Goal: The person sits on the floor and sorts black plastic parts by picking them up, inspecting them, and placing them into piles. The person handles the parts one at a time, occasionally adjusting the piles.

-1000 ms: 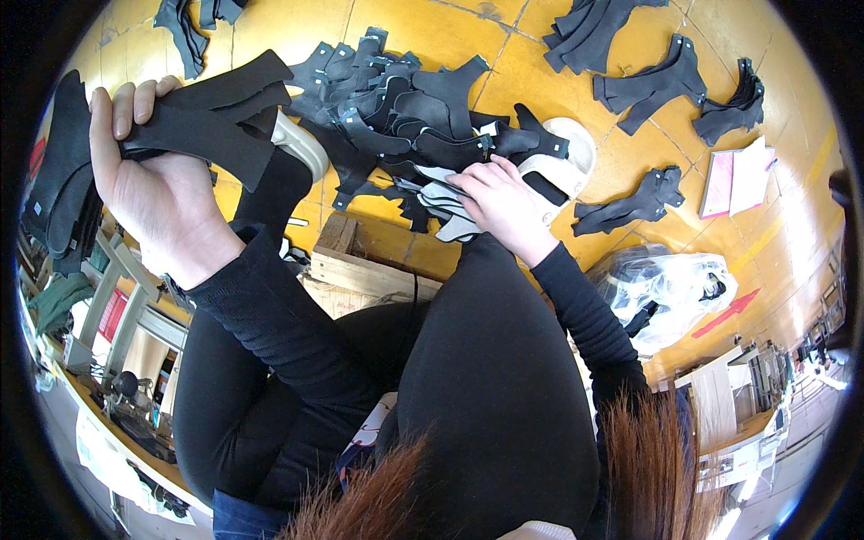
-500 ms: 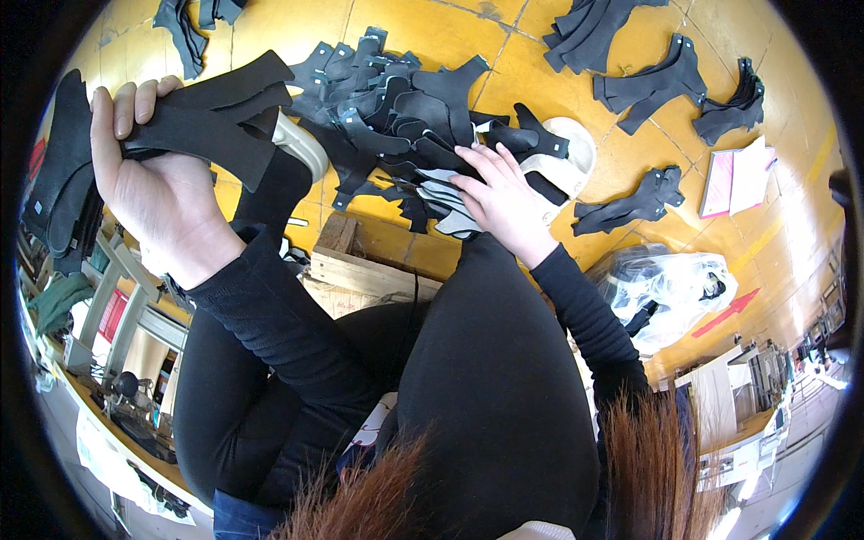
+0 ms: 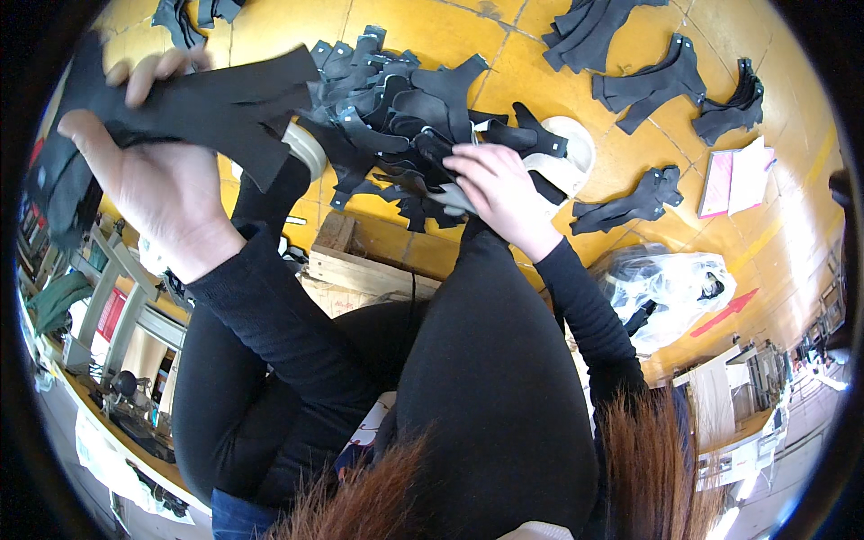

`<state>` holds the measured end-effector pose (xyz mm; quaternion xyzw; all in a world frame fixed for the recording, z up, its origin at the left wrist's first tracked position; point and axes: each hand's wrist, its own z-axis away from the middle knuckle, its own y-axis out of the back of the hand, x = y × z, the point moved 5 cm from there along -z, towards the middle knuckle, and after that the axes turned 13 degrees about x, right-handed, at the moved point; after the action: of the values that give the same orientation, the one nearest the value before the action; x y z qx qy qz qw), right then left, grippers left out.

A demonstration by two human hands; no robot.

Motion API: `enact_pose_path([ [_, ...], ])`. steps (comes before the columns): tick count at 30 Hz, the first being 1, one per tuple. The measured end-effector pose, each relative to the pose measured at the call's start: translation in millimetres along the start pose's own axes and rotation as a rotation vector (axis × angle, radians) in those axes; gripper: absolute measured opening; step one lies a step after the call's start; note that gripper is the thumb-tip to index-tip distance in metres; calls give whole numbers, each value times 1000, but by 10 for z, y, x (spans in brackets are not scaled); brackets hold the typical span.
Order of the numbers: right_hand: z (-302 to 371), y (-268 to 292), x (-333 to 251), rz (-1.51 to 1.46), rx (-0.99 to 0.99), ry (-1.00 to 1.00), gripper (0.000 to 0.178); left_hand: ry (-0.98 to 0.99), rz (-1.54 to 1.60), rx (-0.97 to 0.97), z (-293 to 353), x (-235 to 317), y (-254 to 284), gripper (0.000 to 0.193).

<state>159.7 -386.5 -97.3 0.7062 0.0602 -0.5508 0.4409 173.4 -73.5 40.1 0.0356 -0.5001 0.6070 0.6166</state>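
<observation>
The head-worn fisheye camera faces downward, close above black-clad legs (image 3: 495, 378). It overlooks yellow floor tiles (image 3: 441, 40).

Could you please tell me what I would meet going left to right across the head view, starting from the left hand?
The left hand, light-brown wooden crate, right hand, bundle of flat black pieces just above the clear plastic bag, pink-and-white paper pad.

Floor (image 3: 522, 81) (yellow); black pieces (image 3: 450, 94) atop

Flat black flared pieces (image 3: 220, 96), loosely fanned, left of a jumbled heap (image 3: 389, 112) of similar ones
</observation>
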Motion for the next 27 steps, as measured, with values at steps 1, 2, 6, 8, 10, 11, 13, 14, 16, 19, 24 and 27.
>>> enact_pose_path([
  [1,-68,31,24,-12,7,-29,33,-76,-71,82,32,-127,-61,57],
  [2,-166,96,28,-37,53,-64,35,-18,-108,69,46,-265,-70,57],
  [6,-670,475,-149,-223,324,-160,52,351,26,-90,101,-838,-12,29],
  [8,-836,556,-196,-408,428,-145,63,350,-89,-167,168,-1078,-119,21],
  [10,-916,495,-251,-679,316,-277,72,339,-359,-111,274,-1254,-146,14],
  [11,-937,469,-315,-811,238,-360,74,307,-604,11,325,-1319,-26,18],
  [13,-864,317,-317,-915,101,-467,78,390,-610,-79,379,-1478,-56,18],
  [14,-823,315,-320,-878,75,-482,77,433,-613,-129,405,-1559,-81,18],
  [16,-737,315,-307,-882,48,-533,75,480,-600,-144,428,-1623,-121,20],
  [19,-669,375,-265,-839,15,-545,74,397,-664,-51,483,-1694,-176,13],
  [24,-654,424,-255,-606,15,-459,95,556,-586,-43,528,-1776,-177,12],
  [27,-635,385,-226,-565,47,-473,107,524,-607,-114,503,-1807,-173,12],
])
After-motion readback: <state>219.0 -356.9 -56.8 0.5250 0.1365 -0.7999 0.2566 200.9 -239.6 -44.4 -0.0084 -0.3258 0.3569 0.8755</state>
